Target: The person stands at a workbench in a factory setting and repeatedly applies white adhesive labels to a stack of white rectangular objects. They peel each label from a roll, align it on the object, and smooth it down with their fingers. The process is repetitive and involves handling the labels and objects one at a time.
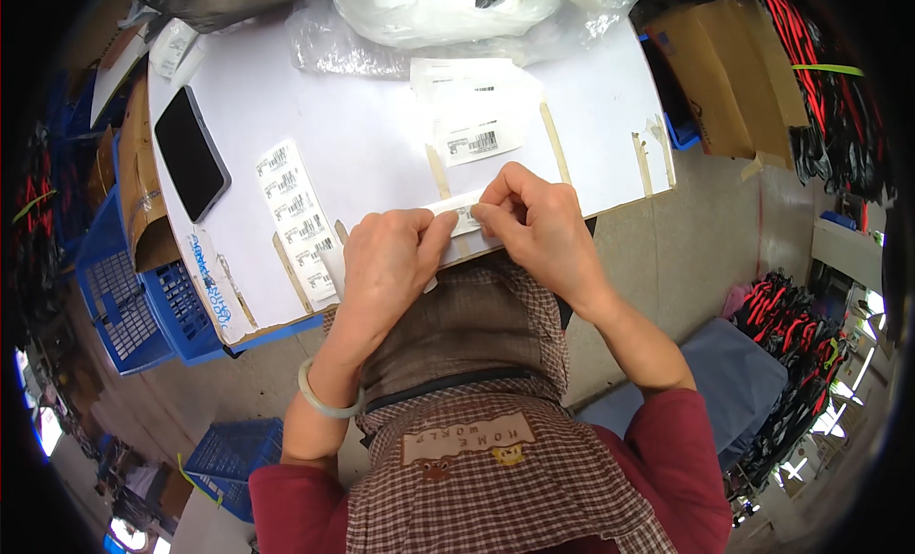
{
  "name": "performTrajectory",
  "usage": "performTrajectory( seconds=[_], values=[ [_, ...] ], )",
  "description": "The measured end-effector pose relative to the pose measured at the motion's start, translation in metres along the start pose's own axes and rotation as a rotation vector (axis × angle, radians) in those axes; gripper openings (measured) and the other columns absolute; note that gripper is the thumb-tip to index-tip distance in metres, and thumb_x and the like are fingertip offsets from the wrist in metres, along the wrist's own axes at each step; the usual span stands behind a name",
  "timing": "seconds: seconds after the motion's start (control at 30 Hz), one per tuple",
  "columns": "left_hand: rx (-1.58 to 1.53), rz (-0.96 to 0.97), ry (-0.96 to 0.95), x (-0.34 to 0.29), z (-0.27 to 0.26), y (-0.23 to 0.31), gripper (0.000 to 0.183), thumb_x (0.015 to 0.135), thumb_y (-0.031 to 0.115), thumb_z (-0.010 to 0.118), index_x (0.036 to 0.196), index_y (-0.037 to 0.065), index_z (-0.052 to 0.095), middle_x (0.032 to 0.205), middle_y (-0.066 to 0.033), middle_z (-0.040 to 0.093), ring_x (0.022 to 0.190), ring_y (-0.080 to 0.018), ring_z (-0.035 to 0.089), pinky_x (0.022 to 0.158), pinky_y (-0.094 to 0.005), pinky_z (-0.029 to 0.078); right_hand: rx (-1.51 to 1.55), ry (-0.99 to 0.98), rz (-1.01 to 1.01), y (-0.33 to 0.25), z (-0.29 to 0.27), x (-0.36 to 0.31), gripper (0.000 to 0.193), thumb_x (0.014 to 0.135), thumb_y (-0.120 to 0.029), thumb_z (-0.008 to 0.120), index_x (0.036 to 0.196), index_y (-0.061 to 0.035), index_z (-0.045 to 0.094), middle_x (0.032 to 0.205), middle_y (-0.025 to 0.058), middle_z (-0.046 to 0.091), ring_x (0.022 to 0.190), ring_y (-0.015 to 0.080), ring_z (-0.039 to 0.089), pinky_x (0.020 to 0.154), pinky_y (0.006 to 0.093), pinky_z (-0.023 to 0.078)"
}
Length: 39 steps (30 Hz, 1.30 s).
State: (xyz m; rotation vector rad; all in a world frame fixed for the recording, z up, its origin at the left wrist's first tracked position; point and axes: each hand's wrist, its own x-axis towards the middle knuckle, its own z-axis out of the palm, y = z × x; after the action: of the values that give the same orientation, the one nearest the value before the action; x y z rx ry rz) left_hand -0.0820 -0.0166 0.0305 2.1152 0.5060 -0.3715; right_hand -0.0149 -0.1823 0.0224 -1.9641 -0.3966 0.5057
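At the near edge of the white tabletop, both my hands pinch a small white barcode label. My left hand is closed on its left end, thumb against fingers. My right hand has its thumb and forefinger closed at the right end, the other fingers curled. Part of the label is hidden under my fingertips. Left of my left hand lies a long strip of barcode labels. Beyond my hands is a white label sheet with a few barcodes printed on it.
A dark phone lies at the table's left side. Clear plastic bags cover the far edge. Tan tape strips mark the white tabletop. Blue crates stand on the left, a cardboard box on the right.
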Motion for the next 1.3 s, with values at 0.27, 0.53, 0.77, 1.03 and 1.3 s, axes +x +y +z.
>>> performTrajectory(
  seconds=[0.27,0.53,0.77,1.03,1.3],
  values=[
    [0.2,0.127,0.14,0.048,-0.016,0.012,0.038,0.084,0.026,0.072,0.059,0.0,0.061,0.048,-0.0113,0.053,0.043,-0.0199,0.049,0.046,-0.0354,0.039,-0.208,0.113,-0.086,-0.001,-0.007,0.052,0.023,0.081,-0.018,0.072,0.079,0.0021,0.062,0.062,0.0146,0.064,0.055,0.0225,0.063,0.05,0.0342,0.046],
    [0.14,0.405,0.301,0.033,-0.017,0.016,0.03,0.081,0.019,0.075,0.063,0.001,0.06,0.054,-0.0155,0.052,0.046,-0.0282,0.053,0.048,-0.0393,0.041,-0.329,0.082,-0.019,0.0,-0.031,0.043,0.042,0.087,-0.039,0.07,0.068,-0.0014,0.065,0.057,0.0116,0.063,0.051,0.0219,0.062,0.051,0.0349,0.047],
    [0.129,0.986,0.21,0.004,-0.031,0.063,0.039,0.075,0.006,0.08,0.111,0.001,0.067,0.092,-0.0137,0.069,0.068,-0.025,0.067,0.055,-0.0311,0.051,1.011,-0.027,-0.179,-0.04,-0.052,0.058,0.015,0.089,-0.015,0.07,0.095,-0.0021,0.068,0.085,0.0031,0.068,0.078,0.0093,0.063,0.076,0.0226,0.05],
    [-0.401,0.518,0.523,-0.036,-0.03,-0.01,0.029,0.09,0.002,0.064,0.119,-0.002,0.06,0.106,-0.0137,0.066,0.081,-0.0164,0.066,0.057,-0.0231,0.051,-0.156,0.712,-0.168,-0.023,-0.102,0.143,0.034,0.079,-0.007,0.072,0.11,0.0051,0.065,0.091,0.0143,0.069,0.083,0.0213,0.067,0.077,0.0324,0.052],
    [-0.626,0.102,0.762,-0.064,-0.049,-0.061,0.018,0.095,0.007,0.061,0.109,-0.003,0.062,0.089,-0.0084,0.066,0.071,-0.0098,0.061,0.049,-0.0182,0.043,0.204,0.806,-0.193,-0.009,-0.083,0.162,0.032,0.078,-0.008,0.073,0.107,0.0042,0.068,0.085,0.0097,0.07,0.073,0.0118,0.062,0.07,0.0256,0.051]
  ],
)
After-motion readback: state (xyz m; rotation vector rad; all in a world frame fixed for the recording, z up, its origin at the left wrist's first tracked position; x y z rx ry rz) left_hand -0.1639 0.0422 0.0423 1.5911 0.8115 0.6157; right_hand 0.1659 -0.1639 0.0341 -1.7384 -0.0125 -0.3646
